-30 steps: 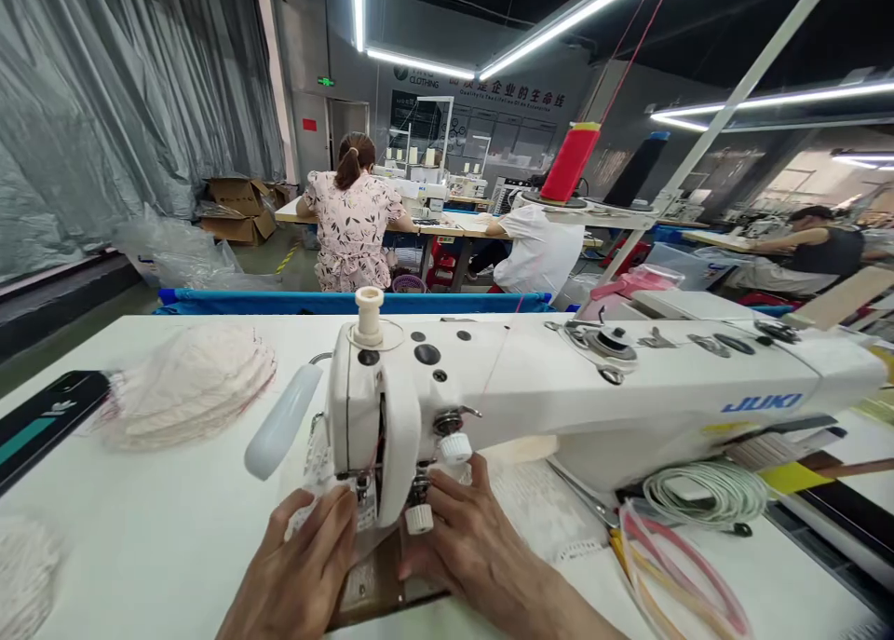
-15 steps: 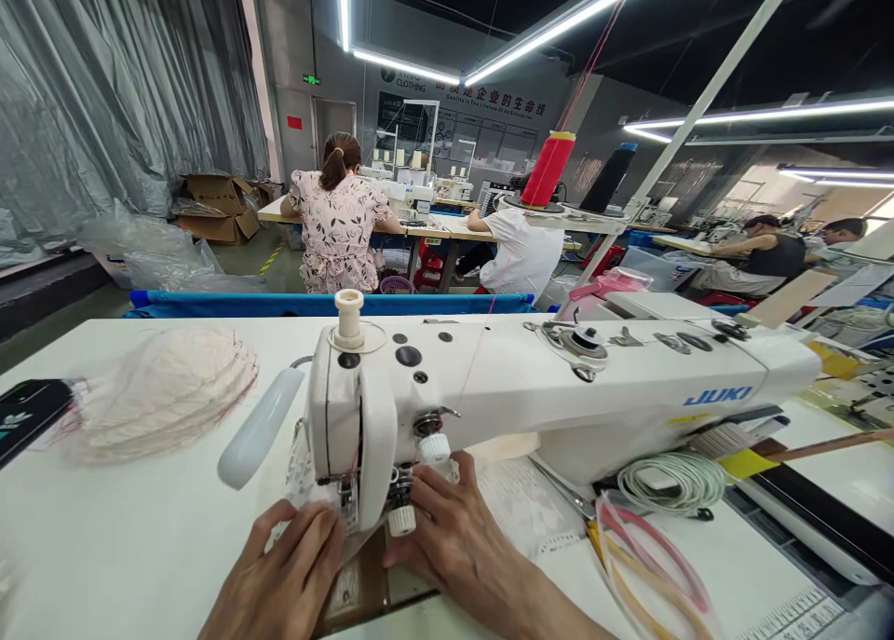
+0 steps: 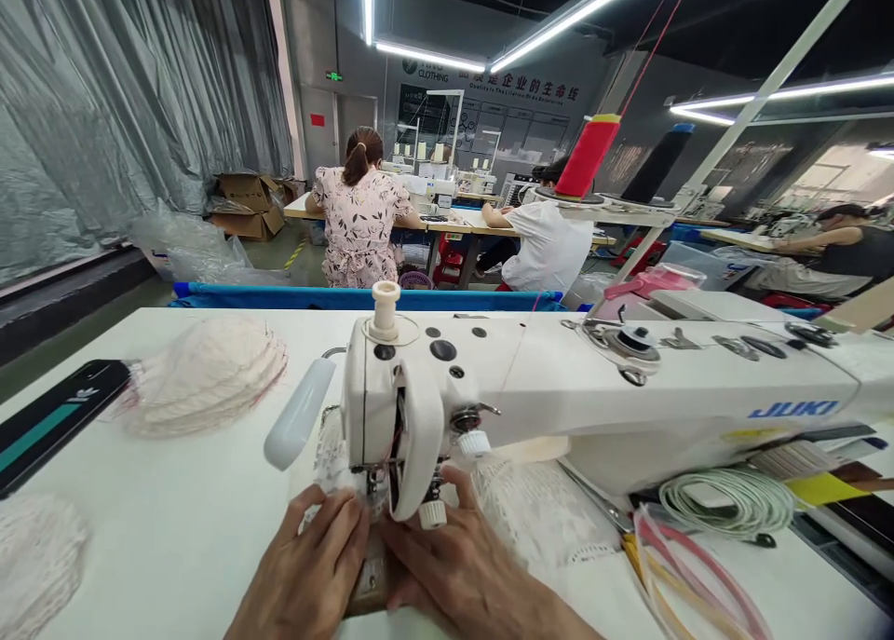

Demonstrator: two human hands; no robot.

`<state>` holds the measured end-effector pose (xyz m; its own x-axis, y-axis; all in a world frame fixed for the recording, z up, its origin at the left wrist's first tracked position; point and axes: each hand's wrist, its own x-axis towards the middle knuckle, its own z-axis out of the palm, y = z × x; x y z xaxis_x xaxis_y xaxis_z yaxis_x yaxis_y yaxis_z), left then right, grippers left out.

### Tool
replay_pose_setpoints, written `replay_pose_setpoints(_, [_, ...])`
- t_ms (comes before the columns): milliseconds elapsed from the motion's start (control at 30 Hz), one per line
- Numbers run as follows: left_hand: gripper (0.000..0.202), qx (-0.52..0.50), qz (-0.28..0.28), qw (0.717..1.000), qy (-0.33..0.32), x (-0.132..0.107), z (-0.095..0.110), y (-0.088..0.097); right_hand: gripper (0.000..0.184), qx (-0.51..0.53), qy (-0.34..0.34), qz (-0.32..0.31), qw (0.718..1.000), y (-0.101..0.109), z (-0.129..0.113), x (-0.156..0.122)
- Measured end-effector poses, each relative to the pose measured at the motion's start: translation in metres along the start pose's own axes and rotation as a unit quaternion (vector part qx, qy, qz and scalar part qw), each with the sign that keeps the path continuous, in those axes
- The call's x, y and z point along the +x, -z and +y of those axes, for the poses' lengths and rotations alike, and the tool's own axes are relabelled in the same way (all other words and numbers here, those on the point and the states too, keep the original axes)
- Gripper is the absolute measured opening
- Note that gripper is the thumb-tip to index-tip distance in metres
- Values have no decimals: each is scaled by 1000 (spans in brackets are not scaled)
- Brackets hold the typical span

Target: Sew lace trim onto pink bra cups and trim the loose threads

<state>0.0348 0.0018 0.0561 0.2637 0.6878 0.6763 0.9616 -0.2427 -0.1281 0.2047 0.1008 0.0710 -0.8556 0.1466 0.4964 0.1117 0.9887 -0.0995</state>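
Observation:
A white JUKI sewing machine (image 3: 601,393) stands across the white table (image 3: 160,537). My left hand (image 3: 307,565) lies flat just left of the needle, fingers stretched out on a piece of white lace fabric (image 3: 537,514) under the presser foot. My right hand (image 3: 461,565) presses flat on the same fabric just right of the needle, fingers extended forward below the machine head. The fabric spreads out to the right of my right hand. The needle itself is mostly hidden behind the machine head.
A stack of white lace cups (image 3: 206,374) lies at the left, with a black phone (image 3: 56,421) further left and more lace (image 3: 34,556) at the bottom left. Coiled cord (image 3: 726,500) and pink-yellow bands (image 3: 691,575) lie at the right. Other people sit sewing at tables behind.
Both hands have stayed at the needle, sliding a little closer together on the fabric. The view shifted slightly as my head moved.

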Motion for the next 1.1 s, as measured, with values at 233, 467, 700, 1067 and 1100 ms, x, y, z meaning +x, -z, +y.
replay_pose_setpoints(233, [40, -2, -3, 1000, -1, -2, 0, -2, 38, 22, -18, 16, 999, -2, 0, -1])
replay_pose_setpoints(467, [31, -25, -23, 999, 22, -2, -2, -4, 44, 2, -7, 61, 998, -12, 2, -4])
replay_pose_setpoints(700, [26, -36, -6, 999, 36, -7, -13, -8, 44, -5, 15, 130, 991, -15, 8, -3])
replay_pose_setpoints(1067, [36, -16, -132, 985, 112, -16, -28, 25, 32, -18, 66, 54, 996, 10, -4, 6])
replay_pose_setpoints(1100, [37, -35, -141, 983, 114, -21, -23, 34, 31, -15, 78, 54, 995, 13, -7, 7])
